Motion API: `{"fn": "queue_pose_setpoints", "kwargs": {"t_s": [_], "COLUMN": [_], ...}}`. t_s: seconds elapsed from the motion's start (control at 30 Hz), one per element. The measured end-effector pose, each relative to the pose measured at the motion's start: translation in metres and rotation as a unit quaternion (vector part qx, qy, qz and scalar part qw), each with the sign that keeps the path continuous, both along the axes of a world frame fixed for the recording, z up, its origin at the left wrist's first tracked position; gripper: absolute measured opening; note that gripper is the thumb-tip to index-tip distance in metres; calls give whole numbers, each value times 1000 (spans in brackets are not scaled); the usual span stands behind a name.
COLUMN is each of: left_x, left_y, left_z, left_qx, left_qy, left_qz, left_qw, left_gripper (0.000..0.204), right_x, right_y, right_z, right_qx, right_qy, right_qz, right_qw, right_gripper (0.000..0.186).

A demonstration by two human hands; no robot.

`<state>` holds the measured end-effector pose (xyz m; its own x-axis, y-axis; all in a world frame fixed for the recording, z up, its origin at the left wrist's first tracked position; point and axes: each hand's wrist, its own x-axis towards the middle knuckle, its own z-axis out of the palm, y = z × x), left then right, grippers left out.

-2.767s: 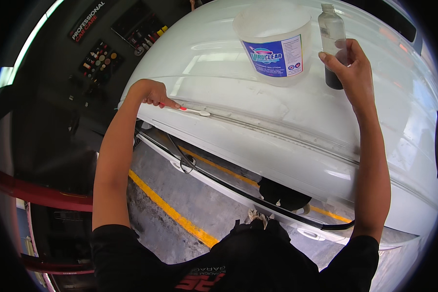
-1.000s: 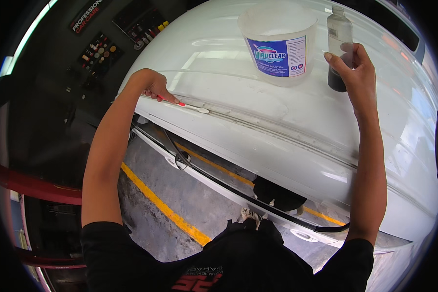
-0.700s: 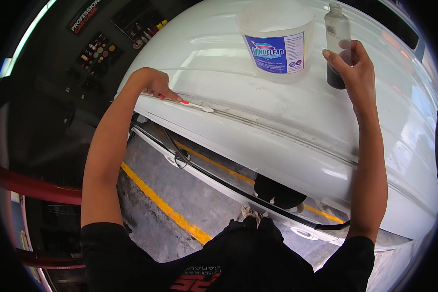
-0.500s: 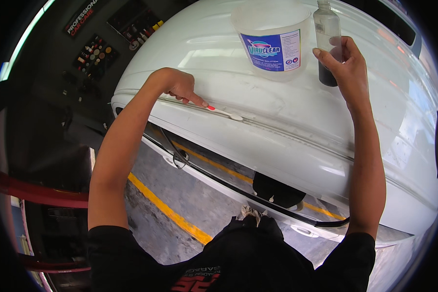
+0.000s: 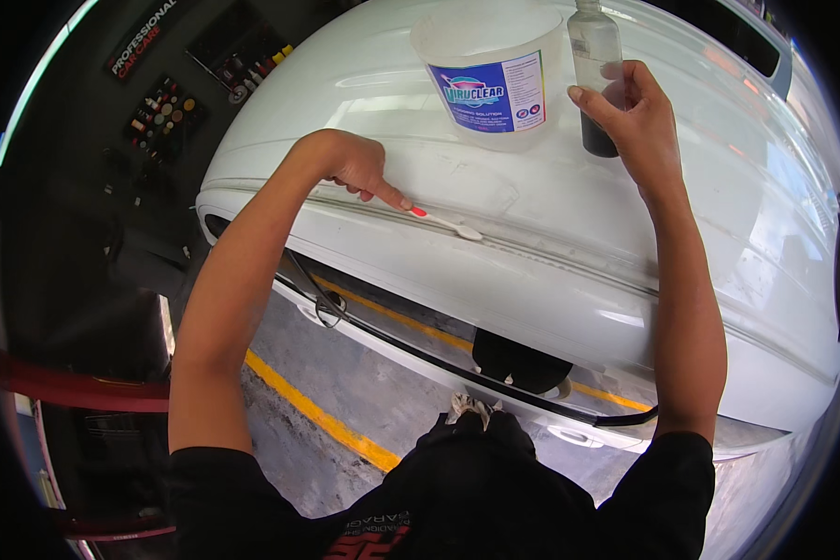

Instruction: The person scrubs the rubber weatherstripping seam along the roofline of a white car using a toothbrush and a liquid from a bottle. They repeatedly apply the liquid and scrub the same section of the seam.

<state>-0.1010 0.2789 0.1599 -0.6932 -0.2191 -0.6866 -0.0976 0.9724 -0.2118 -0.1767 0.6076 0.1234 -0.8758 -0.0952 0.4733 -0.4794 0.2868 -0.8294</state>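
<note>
My left hand [image 5: 357,168] is closed around the handle of a white and red toothbrush [image 5: 446,223]. Its head lies at a dirty groove [image 5: 569,263] that runs along the side of a white car roof [image 5: 411,159]. The bristles are hidden from view. In my right hand [image 5: 642,126] is a clear bottle [image 5: 595,45] with dark liquid in its lower part. The thumb and fingers wrap round it, and it is upright beside the bucket. Whether its base touches the roof I cannot tell.
A translucent white bucket [image 5: 490,49] with a blue label stands on the roof, left of the bottle. Below the roof edge, a car door [image 5: 457,371] stands open above a grey floor [image 5: 308,373] with yellow lines. Shelves of small bottles and pads [image 5: 165,117] are at the far left.
The toothbrush and my left hand have slid to the right along the groove. My right hand keeps the bottle beside the bucket. The whole view has shifted slightly.
</note>
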Motion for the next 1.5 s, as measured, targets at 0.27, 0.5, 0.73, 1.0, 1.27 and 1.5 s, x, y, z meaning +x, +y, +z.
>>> {"fn": "queue_pose_setpoints", "kwargs": {"t_s": [0.27,0.5,0.73,1.0,1.27,1.5], "left_x": [39,23,119,254,263,298], "left_y": [-84,18,16,38,103,126], "left_z": [27,-22,-45,-117,-153,-183], "left_qx": [-66,120,441,571,565,548], "left_qy": [-4,92,244,500,678,693], "left_qz": [145,4,38,206,248,289], "left_qw": [987,988,863,618,400,368], "left_gripper": [79,78,51,29,29,26], "right_x": [-8,0,16,52,204,306], "right_y": [12,3,10,-5,-70,-114], "right_z": [2,1,19,34,-30,-102], "right_qx": [-34,12,-43,-77,-98,-48], "right_qy": [13,0,14,18,-22,-40], "right_qz": [-21,1,11,54,184,203], "right_qw": [999,1000,999,995,978,977], "right_gripper": [67,67,65,59,52,60]}}
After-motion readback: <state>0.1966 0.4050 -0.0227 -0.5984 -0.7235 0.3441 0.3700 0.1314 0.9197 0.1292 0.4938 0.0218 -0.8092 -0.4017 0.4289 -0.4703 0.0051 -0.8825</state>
